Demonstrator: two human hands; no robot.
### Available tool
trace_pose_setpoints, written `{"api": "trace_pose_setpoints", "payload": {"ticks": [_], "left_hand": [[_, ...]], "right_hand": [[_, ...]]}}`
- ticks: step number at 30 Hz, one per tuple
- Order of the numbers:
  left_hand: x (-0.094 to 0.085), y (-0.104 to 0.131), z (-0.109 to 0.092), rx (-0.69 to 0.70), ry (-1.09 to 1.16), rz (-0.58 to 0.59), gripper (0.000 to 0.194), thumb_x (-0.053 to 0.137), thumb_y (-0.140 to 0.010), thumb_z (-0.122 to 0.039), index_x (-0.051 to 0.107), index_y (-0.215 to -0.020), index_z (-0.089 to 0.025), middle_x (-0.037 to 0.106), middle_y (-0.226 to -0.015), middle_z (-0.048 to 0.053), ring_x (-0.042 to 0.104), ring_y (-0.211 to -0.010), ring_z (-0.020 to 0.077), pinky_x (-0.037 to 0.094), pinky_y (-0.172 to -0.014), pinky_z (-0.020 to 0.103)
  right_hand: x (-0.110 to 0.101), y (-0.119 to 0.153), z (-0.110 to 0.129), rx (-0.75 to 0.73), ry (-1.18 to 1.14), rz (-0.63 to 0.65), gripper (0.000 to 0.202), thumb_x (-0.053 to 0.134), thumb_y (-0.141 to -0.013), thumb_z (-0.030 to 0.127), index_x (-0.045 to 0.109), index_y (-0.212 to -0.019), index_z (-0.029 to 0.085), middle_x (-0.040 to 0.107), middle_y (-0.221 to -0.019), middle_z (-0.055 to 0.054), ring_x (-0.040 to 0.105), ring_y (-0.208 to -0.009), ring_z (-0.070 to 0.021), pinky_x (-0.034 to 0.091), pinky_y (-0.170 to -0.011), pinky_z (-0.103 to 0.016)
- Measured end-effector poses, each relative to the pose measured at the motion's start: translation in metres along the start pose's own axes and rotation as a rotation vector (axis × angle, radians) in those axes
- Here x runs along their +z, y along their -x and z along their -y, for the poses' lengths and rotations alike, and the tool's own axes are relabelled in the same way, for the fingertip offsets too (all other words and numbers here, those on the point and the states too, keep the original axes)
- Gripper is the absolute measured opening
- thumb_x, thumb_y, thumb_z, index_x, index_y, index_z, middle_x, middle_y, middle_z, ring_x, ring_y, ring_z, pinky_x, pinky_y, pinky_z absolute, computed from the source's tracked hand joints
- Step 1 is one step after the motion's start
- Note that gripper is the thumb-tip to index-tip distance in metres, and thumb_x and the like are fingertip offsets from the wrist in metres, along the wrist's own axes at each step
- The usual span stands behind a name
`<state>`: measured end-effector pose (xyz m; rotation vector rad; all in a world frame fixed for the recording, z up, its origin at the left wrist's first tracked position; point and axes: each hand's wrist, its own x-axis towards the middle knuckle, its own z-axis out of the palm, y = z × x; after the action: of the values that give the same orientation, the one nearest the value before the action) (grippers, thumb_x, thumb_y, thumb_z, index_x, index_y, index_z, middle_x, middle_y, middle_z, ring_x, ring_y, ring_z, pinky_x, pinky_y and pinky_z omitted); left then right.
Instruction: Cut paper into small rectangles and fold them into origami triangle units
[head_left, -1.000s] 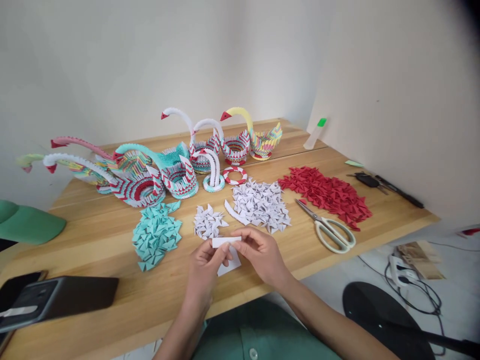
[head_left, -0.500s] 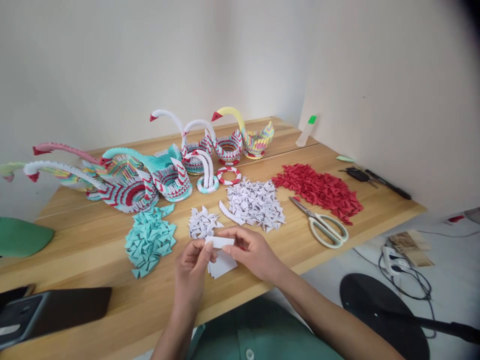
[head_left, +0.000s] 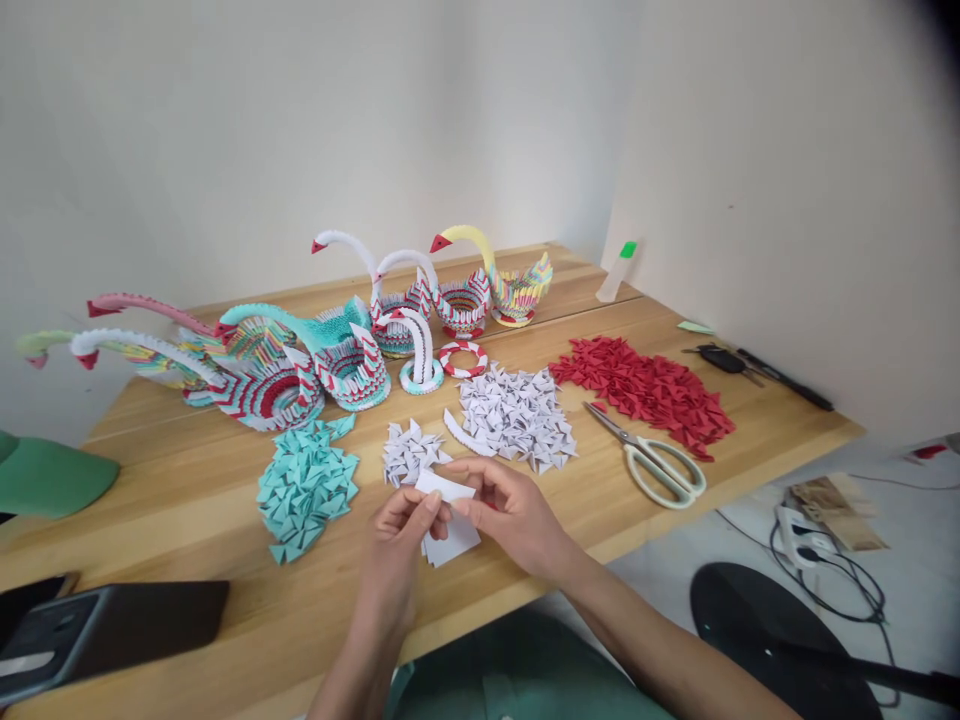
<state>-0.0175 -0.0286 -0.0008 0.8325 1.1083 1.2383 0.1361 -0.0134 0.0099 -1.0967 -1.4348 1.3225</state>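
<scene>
Between both hands is a small white paper strip (head_left: 444,487), tilted down to the right. My left hand (head_left: 405,525) pinches its left end with thumb and fingers. My right hand (head_left: 514,510) pinches the right end. Below the strip, white paper slips (head_left: 454,543) lie on the wooden table (head_left: 315,620) near its front edge. Just beyond the hands sit a small pile of white folded pieces (head_left: 412,452) and a larger one (head_left: 519,420). Teal folded pieces (head_left: 307,490) are heaped at the left.
Several paper swans (head_left: 345,365) stand along the back left. Red folded pieces (head_left: 645,390) and scissors (head_left: 664,470) lie at the right. A dark box-like object (head_left: 142,630) is at the front left, a green object (head_left: 56,475) behind it.
The white strip has gone from nearly level to tilted, and more of its face shows. Both hands still pinch it. The whole view has shifted slightly.
</scene>
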Motion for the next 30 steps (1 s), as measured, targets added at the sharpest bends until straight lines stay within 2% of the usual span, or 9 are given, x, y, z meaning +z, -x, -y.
{"api": "trace_pose_setpoints", "payload": {"ticks": [3,6,9,12,15,18,21,25,30], "left_hand": [[-0.002,0.000,-0.005,-0.029,0.083,0.001,0.032,0.074,-0.074,-0.040,0.057,-0.062,-0.017,0.058,-0.057,-0.002,0.047,-0.057,0.0098,0.039,-0.061,0.022],[-0.006,0.000,-0.009,-0.095,0.126,0.082,0.035,0.073,-0.076,-0.041,0.053,-0.060,-0.017,0.056,-0.054,-0.002,0.046,-0.055,0.0098,0.037,-0.058,0.022],[-0.008,0.000,-0.010,-0.164,0.126,0.162,0.033,0.072,-0.076,-0.038,0.053,-0.061,-0.016,0.056,-0.053,-0.002,0.045,-0.052,0.0094,0.035,-0.056,0.022],[-0.007,0.001,-0.008,-0.187,0.075,0.208,0.030,0.071,-0.077,-0.036,0.052,-0.063,-0.017,0.056,-0.052,-0.003,0.044,-0.051,0.0093,0.034,-0.056,0.023],[-0.005,0.004,-0.009,-0.135,-0.105,0.247,0.028,0.068,-0.077,-0.036,0.053,-0.063,-0.017,0.054,-0.053,-0.003,0.044,-0.052,0.0103,0.033,-0.056,0.023],[-0.003,0.009,-0.013,0.125,-0.435,0.202,0.025,0.064,-0.080,-0.032,0.055,-0.061,-0.017,0.052,-0.057,-0.002,0.045,-0.057,0.0117,0.033,-0.058,0.024],[-0.001,0.014,-0.018,0.334,-0.644,0.191,0.024,0.058,-0.085,-0.028,0.057,-0.064,-0.017,0.053,-0.061,-0.002,0.046,-0.059,0.0123,0.034,-0.059,0.023],[-0.001,0.015,-0.020,0.342,-0.688,0.271,0.023,0.054,-0.089,-0.030,0.061,-0.070,-0.017,0.058,-0.063,-0.001,0.050,-0.060,0.0130,0.036,-0.059,0.023],[-0.002,0.012,-0.016,0.298,-0.687,0.275,0.025,0.052,-0.089,-0.032,0.058,-0.068,-0.018,0.058,-0.063,-0.001,0.051,-0.060,0.0135,0.037,-0.059,0.023]], "right_hand": [[-0.005,0.003,-0.001,-0.005,0.015,0.041,0.031,0.064,-0.082,0.026,0.066,-0.113,0.020,0.051,-0.069,0.004,0.048,-0.059,-0.0103,0.040,-0.055,-0.022],[-0.017,0.005,-0.002,-0.096,0.134,0.049,0.029,0.061,-0.088,0.026,0.064,-0.117,0.023,0.057,-0.072,0.003,0.055,-0.064,-0.0121,0.045,-0.060,-0.024],[-0.027,0.006,-0.002,-0.377,0.399,0.023,0.031,0.057,-0.091,0.017,0.061,-0.121,0.025,0.066,-0.084,-0.001,0.060,-0.077,-0.0155,0.047,-0.073,-0.030],[-0.032,0.004,-0.001,-0.691,0.568,0.083,0.024,0.054,-0.094,0.014,0.064,-0.114,0.023,0.068,-0.091,-0.005,0.059,-0.083,-0.0178,0.046,-0.076,-0.033],[-0.034,0.001,0.001,-0.815,0.593,0.130,0.014,0.055,-0.094,0.016,0.069,-0.094,0.020,0.068,-0.085,-0.005,0.057,-0.079,-0.0174,0.046,-0.073,-0.032],[-0.034,0.001,0.005,-0.754,0.527,0.122,0.014,0.058,-0.094,0.024,0.070,-0.085,0.021,0.067,-0.086,-0.005,0.058,-0.083,-0.0176,0.046,-0.077,-0.033],[-0.030,0.002,0.008,-0.575,0.406,0.077,0.013,0.061,-0.092,0.027,0.069,-0.084,0.021,0.067,-0.096,-0.006,0.062,-0.090,-0.0179,0.047,-0.083,-0.034],[-0.023,0.005,0.010,-0.361,0.270,0.091,0.009,0.063,-0.089,0.022,0.065,-0.081,0.019,0.068,-0.085,-0.003,0.064,-0.079,-0.0153,0.048,-0.074,-0.028],[-0.019,0.005,0.011,-0.251,0.254,0.066,0.011,0.065,-0.085,0.021,0.063,-0.075,0.019,0.066,-0.077,-0.001,0.061,-0.071,-0.0137,0.046,-0.068,-0.025]]}}
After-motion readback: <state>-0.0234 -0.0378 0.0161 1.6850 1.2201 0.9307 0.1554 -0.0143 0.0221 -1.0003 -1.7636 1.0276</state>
